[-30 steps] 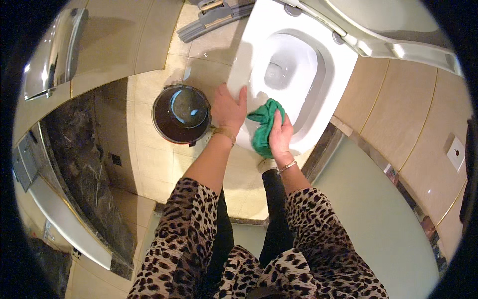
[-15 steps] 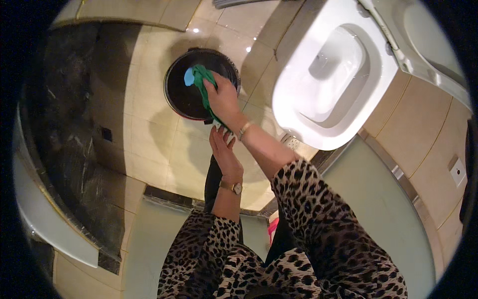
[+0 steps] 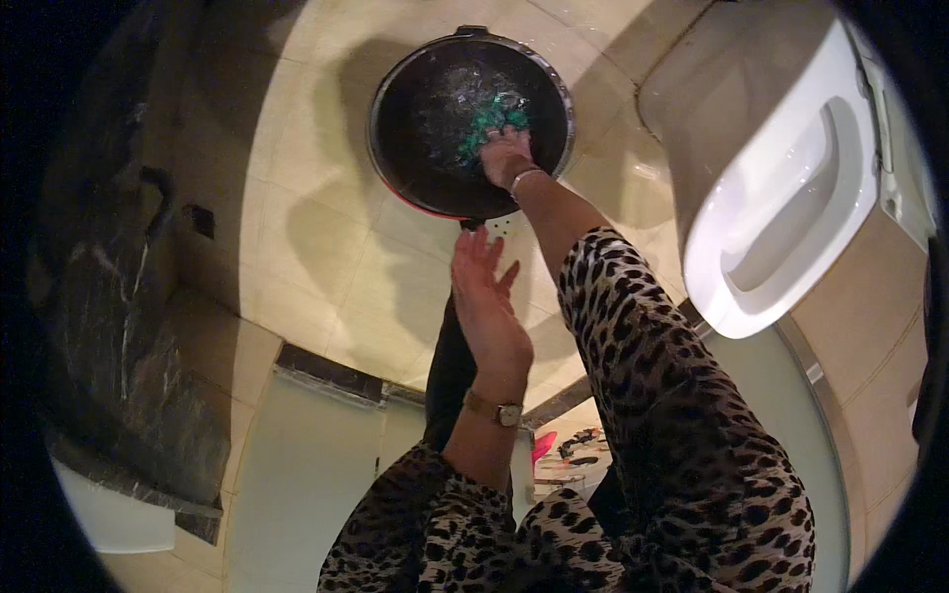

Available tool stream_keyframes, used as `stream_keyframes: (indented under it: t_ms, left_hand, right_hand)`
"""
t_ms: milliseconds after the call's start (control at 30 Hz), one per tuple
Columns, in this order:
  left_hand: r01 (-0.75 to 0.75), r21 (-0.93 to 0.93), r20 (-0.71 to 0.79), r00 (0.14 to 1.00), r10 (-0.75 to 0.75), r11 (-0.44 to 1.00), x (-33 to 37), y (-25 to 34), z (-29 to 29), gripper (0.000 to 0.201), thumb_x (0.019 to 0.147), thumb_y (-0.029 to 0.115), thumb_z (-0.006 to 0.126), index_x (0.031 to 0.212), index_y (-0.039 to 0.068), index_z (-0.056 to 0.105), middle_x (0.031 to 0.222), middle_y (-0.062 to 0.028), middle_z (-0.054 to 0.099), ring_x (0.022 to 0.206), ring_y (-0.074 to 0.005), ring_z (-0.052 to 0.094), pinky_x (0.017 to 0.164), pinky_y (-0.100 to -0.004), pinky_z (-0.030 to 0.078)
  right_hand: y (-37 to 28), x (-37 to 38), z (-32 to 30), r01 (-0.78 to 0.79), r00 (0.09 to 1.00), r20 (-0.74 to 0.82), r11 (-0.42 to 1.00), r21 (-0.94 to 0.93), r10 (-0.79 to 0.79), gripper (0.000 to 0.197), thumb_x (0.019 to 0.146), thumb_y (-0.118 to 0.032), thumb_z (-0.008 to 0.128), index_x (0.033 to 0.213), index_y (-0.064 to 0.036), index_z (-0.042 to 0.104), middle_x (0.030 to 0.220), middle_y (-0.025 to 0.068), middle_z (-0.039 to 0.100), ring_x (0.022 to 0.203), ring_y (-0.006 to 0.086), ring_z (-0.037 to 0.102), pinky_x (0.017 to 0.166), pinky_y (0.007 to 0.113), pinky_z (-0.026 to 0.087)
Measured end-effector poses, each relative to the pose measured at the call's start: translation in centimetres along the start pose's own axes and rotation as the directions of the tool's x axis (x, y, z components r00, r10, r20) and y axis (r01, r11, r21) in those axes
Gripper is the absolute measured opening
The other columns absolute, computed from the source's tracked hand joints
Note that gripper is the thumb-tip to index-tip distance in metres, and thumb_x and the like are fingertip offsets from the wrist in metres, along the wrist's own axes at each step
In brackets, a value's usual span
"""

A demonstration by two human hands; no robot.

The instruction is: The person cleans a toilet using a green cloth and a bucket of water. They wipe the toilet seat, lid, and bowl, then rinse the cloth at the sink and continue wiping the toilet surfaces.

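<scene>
A round black bucket [image 3: 415, 148] with a red line along its near rim stands on the tiled floor and holds water. My right hand [image 3: 507, 158] reaches down into it, its fingertips in the water and closed on a wet green cloth [image 3: 482, 121]. The cloth looks rumpled, and water covers part of it. My left hand [image 3: 489, 306] is raised just nearer than the bucket, fingers apart, with nothing in it. Its fingertips are close to the black handle lug [image 3: 473, 224] on the near rim; I cannot tell whether they touch.
A white toilet [image 3: 736, 306] with its lid up stands to the right. A small white perforated drain [image 3: 502, 227] lies by the bucket. Dark stone [image 3: 109, 287] runs along the left, and a raised threshold [image 3: 326, 374] crosses the floor nearer to me. A pale green surface lies beyond it.
My right hand has gone from above the bucket down into it with the green cloth. My left hand has come away from the cloth's trailing end. The view has shifted, with the toilet farther right.
</scene>
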State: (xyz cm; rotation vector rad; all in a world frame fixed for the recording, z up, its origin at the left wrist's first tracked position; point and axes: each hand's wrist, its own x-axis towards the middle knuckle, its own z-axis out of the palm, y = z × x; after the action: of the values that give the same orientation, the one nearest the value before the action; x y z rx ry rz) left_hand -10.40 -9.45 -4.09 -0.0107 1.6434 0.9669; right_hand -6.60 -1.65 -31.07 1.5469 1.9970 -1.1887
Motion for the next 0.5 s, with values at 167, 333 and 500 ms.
stream_keyframes:
  t_ms: [167,333,500]
  left_hand:
    - [-0.133,0.193,0.123,0.986,0.111,0.972,-0.5,0.7,1.3,0.060,0.102,0.048,0.031,0.145,0.006,0.031,0.149,-0.0138,0.035,0.135,-0.0267,0.035,0.109,-0.0423,0.029]
    - [-0.395,0.364,0.383,0.889,0.251,0.843,-1.7,1.1,3.2,0.049,0.101,0.021,0.037,0.146,0.000,0.031,0.151,-0.0156,0.034,0.139,-0.0304,0.033,0.112,-0.0411,0.027]
    - [-0.686,0.362,0.661,0.666,0.345,0.631,-4.0,-1.2,6.5,0.058,0.092,0.013,0.054,0.144,-0.003,0.033,0.151,-0.0236,0.031,0.140,-0.0385,0.031,0.114,-0.0444,0.026]
  right_hand:
    - [-1.9,-3.2,-3.9,-0.135,0.950,-0.117,0.718,0.682,0.290,0.030,0.081,-0.020,0.059,0.102,-0.0005,0.067,0.091,0.0271,0.067,0.090,0.0422,0.065,0.087,0.044,0.051]
    - [-2.9,-14.4,-13.5,0.161,0.912,-0.212,0.168,0.973,0.352,0.024,0.088,-0.013,0.059,0.109,-0.0003,0.064,0.088,0.0148,0.067,0.083,0.0225,0.063,0.078,0.033,0.049]
    - [0.8,-28.9,-22.6,0.391,0.696,-0.498,0.310,0.867,0.516,0.028,0.084,-0.003,0.061,0.112,0.0010,0.062,0.100,0.0055,0.062,0.090,0.0140,0.057,0.080,0.029,0.048]
